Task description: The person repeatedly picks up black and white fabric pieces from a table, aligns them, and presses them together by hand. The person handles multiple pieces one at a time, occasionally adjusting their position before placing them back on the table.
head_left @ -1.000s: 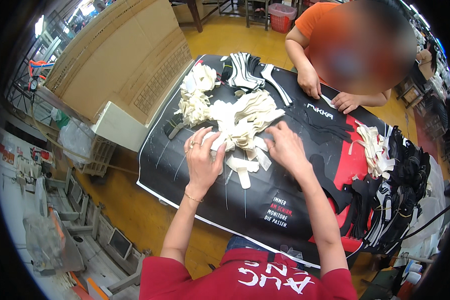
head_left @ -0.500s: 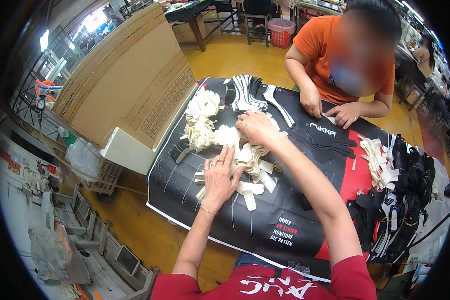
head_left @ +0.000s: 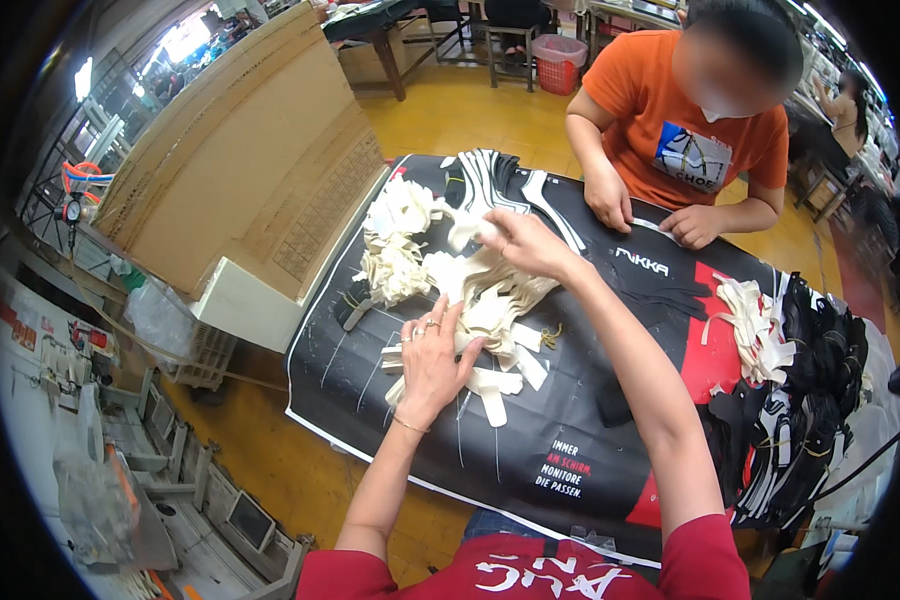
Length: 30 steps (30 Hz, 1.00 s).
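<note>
A heap of cream cut fabric pieces (head_left: 490,310) lies in the middle of the black printed table cover (head_left: 370,375). My left hand (head_left: 430,365) rests on the near left part of this heap, palm down, with its fingers stretched out and rings on them. At the heap's far side, my right hand (head_left: 530,245) pinches a cream fabric piece (head_left: 467,232), lifted a little. Left of it is a second cream pile (head_left: 395,270) of crumpled pieces. Beyond my right hand lie black-and-white striped strips (head_left: 492,180).
Across the table a person in an orange shirt (head_left: 635,90) handles a thin white strip. A large cardboard sheet (head_left: 250,150) stands at the left edge. To the right lie cream strips (head_left: 753,325) and bundles of black and white pieces (head_left: 805,390). A red basket (head_left: 560,70) stands behind.
My right hand has risen slightly from the heap with a cream piece between its fingers. The left hand stays on the heap. The person opposite has lifted their head.
</note>
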### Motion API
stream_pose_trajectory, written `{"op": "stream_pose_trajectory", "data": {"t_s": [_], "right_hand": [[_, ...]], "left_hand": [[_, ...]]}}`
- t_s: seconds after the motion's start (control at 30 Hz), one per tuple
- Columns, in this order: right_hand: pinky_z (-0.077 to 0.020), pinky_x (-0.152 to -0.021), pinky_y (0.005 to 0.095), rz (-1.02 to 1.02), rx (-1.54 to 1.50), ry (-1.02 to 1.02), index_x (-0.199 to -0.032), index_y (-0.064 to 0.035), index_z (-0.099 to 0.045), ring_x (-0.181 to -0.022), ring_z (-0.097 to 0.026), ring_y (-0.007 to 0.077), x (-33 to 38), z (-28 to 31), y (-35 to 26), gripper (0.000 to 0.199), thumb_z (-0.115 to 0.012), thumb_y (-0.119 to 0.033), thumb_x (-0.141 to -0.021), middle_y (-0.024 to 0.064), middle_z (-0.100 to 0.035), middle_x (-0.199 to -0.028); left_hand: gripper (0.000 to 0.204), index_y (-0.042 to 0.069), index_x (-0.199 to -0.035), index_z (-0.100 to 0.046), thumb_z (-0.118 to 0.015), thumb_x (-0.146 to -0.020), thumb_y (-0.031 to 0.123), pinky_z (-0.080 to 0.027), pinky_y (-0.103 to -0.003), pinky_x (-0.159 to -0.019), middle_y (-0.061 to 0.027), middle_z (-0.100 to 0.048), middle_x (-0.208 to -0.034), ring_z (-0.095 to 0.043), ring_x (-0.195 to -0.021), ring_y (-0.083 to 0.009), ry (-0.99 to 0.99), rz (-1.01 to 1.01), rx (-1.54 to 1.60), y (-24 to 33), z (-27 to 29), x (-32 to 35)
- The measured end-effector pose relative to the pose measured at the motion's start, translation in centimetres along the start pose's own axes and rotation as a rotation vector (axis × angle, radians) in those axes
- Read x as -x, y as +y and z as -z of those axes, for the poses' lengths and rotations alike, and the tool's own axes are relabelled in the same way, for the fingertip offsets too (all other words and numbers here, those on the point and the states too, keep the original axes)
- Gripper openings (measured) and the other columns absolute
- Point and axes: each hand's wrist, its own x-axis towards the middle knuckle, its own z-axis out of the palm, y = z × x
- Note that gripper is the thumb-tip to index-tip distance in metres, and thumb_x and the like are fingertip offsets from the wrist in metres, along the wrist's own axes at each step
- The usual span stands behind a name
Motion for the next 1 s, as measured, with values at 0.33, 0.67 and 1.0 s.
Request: {"op": "stream_pose_trajectory", "data": {"t_s": [0.33, 0.67, 1.0], "right_hand": [[-0.0452, -0.100, 0.0444, 0.151, 0.543, -0.131, -0.121, -0.0067, -0.062, -0.119, -0.059, 0.0326, 1.3, -2.3, 0.2, 0.047, -0.076, -0.027, -0.081, 0.0160, -0.067, -0.109], [-0.0484, -0.095, 0.0438, 0.132, 0.306, -0.108, -0.107, -0.0035, -0.067, -0.108, -0.063, 0.0336, 0.0, -2.7, -0.5, 0.023, -0.067, -0.009, -0.085, 0.0162, -0.067, -0.105], [-0.0528, -0.091, 0.0330, 0.032, -0.217, -0.252, -0.114, 0.0033, -0.067, -0.099, -0.068, 0.0177, -0.9, 1.5, 0.5, 0.035, -0.075, -0.009, -0.082, 0.0119, -0.073, -0.102]], "left_hand": [[0.070, -0.001, -0.144, -0.045, -0.068, -0.092, 0.040, -0.031, -0.051, -0.109, -0.0267, -0.048, -0.147, -0.054, -0.125, -0.0391, -0.019, 0.067, -0.016, 0.1, -0.5, -0.1], [0.088, -0.004, -0.154, -0.026, -0.071, -0.091, 0.038, -0.031, -0.052, -0.110, -0.0281, -0.056, -0.136, -0.053, -0.125, -0.0425, -0.025, 0.084, 0.150, 0.1, 0.1, 0.0], [0.047, -0.002, -0.129, -0.061, -0.065, -0.096, 0.032, -0.033, -0.051, -0.112, -0.0276, -0.056, -0.136, -0.052, -0.131, -0.0395, 0.016, 0.110, 0.352, -0.2, 1.8, -5.2]]}}
